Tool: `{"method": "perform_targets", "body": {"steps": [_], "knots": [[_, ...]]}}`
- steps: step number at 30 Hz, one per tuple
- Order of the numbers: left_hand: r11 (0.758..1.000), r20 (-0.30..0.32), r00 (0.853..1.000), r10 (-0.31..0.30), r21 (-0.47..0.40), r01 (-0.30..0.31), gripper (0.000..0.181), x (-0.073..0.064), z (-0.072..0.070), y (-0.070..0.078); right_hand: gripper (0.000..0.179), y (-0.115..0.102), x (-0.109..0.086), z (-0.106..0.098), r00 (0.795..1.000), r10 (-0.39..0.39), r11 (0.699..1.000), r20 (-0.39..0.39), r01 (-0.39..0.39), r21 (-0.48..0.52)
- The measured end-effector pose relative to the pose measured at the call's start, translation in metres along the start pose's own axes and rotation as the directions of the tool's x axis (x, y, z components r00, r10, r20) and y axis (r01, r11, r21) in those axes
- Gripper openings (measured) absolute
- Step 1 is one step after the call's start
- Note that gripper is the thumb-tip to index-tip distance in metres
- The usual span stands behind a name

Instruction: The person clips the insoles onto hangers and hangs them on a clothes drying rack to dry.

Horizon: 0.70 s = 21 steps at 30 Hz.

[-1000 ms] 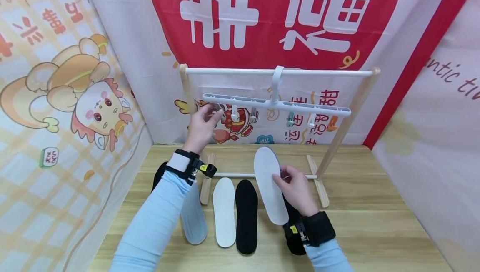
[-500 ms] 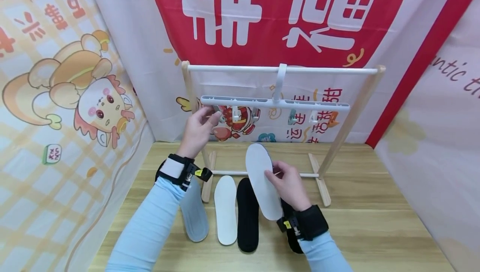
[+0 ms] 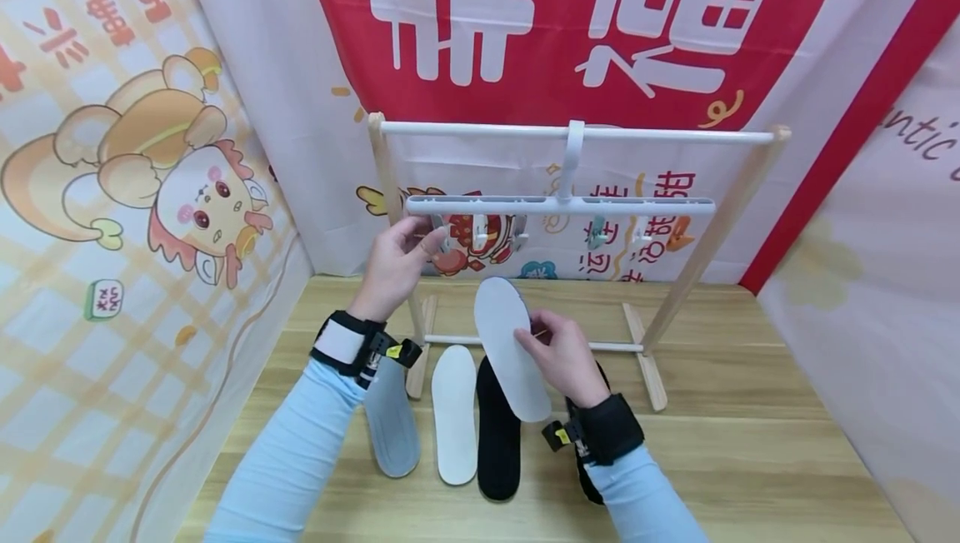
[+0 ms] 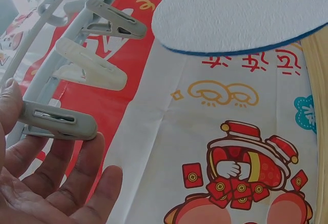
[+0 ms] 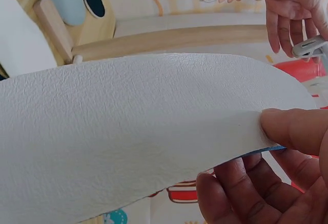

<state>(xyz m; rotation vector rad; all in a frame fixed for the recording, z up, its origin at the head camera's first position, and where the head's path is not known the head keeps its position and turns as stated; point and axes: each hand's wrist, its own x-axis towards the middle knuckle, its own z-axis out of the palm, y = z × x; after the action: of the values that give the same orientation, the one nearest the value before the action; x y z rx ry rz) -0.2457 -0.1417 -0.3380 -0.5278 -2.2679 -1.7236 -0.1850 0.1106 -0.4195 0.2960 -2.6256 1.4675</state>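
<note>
My left hand [image 3: 397, 264] pinches a grey clip [image 4: 59, 120] at the left end of a white clip hanger [image 3: 637, 206]. In the left wrist view the thumb lies on one side of the clip and the fingers on the other. Between thumb and fingers my right hand [image 3: 564, 357] holds a white insole [image 3: 506, 347] with a blue edge, tilted above the table by its right side. The insole's upper end is below the hanger, apart from the clips. A white clip [image 4: 92, 67] and another grey clip [image 4: 117, 20] hang beside the pinched one.
The hanger hooks over the top bar [image 3: 480, 130] of a wood-legged rack. On the table [image 3: 720, 460] lie a grey insole [image 3: 393, 422], a white one [image 3: 454, 418] and a black one [image 3: 498, 451]. Another black one [image 3: 587, 485] is mostly hidden under the right wrist.
My right hand has carried the white insole leftward and slightly up, over the black insole. The left hand has stayed at the same clip, and the hanger has turned more level with the bar.
</note>
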Motion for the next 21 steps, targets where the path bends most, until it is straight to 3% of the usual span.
{"method": "perform_targets", "body": {"steps": [9, 21], "knots": [[0.998, 0.006, 0.999, -0.054, -0.021, 0.054, 0.041, -0.009, -0.001, 0.006, 0.011, -0.004, 0.005, 0.011, 0.999, -0.037, 0.999, 0.033, 0.037, 0.02], [0.997, 0.01, 0.998, -0.069, -0.03, 0.069, 0.046, -0.02, 0.0, 0.008, 0.009, -0.008, 0.009, 0.025, 0.995, -0.068, 0.996, 0.068, 0.064, 0.055]]}}
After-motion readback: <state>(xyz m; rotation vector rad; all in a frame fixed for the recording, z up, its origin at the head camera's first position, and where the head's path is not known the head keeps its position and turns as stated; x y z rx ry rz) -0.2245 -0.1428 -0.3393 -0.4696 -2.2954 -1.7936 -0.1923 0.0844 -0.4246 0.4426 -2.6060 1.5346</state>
